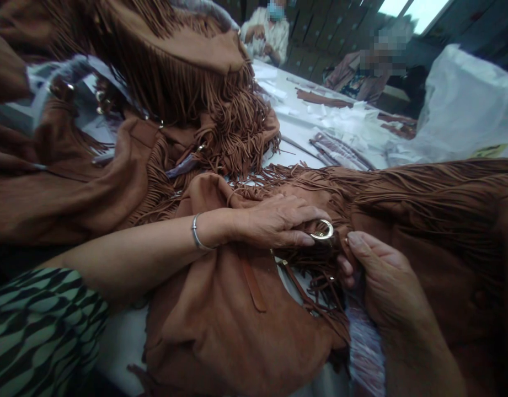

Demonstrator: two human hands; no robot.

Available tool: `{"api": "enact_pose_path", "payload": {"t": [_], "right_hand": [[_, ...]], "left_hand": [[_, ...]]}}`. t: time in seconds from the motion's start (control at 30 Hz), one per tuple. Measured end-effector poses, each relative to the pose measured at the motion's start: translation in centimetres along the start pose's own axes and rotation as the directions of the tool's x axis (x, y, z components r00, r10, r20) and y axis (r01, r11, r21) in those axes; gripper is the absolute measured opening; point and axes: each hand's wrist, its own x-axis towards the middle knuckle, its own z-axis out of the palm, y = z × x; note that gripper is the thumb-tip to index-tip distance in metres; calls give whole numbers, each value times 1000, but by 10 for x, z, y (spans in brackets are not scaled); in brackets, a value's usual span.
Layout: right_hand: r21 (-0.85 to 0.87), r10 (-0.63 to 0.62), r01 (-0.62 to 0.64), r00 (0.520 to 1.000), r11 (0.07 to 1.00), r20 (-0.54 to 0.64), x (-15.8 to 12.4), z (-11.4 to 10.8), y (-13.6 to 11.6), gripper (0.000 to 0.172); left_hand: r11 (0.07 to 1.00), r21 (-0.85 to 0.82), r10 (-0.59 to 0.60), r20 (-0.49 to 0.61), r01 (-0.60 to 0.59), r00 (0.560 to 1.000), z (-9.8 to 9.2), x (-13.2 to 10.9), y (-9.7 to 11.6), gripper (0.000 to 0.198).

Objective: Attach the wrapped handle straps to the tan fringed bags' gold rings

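A brown suede bag (237, 325) with fringe lies under my hands. My left hand (274, 223), with a silver bracelet at the wrist, pinches a gold-coloured metal ring (323, 229) between thumb and fingers. Just right of the ring, my right hand (381, 262) is closed on a brown strap end (347, 245); its exact shape is partly hidden by the fingers. Below that hand hangs a strap wrapped in clear plastic (365, 342). A smooth brown leather tab (252, 284) lies on the bag's front.
More fringed brown bags (187, 71) are heaped at the left, and fringed suede (436, 220) spreads out on the right. Behind lie white paper (353, 118) and wrapped straps (340, 150) on a white table (293, 124). A translucent plastic bag (469, 105) stands back right. Two people (274, 38) are across the table.
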Motion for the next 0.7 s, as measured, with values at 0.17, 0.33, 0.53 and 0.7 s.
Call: {"api": "enact_pose_path", "payload": {"t": [0.17,0.33,0.53,0.7], "right_hand": [[4,11,-11,1000,1000,20,0,1,-1,33],[-3,7,-7,1000,1000,29,0,1,-2,35],[31,-1,0,1000,1000,23,-4,2,-5,32],[-46,-35,37,999,998,27,-7,5,-7,33]], "left_hand": [[990,-144,4,40,2,999,-10,-1,-4,29],[974,-222,60,48,-48,997,-17,-2,-4,47],[991,-126,52,108,-38,993,-17,-3,-2,43],[997,-73,-19,136,29,991,-14,-4,-1,43]]}}
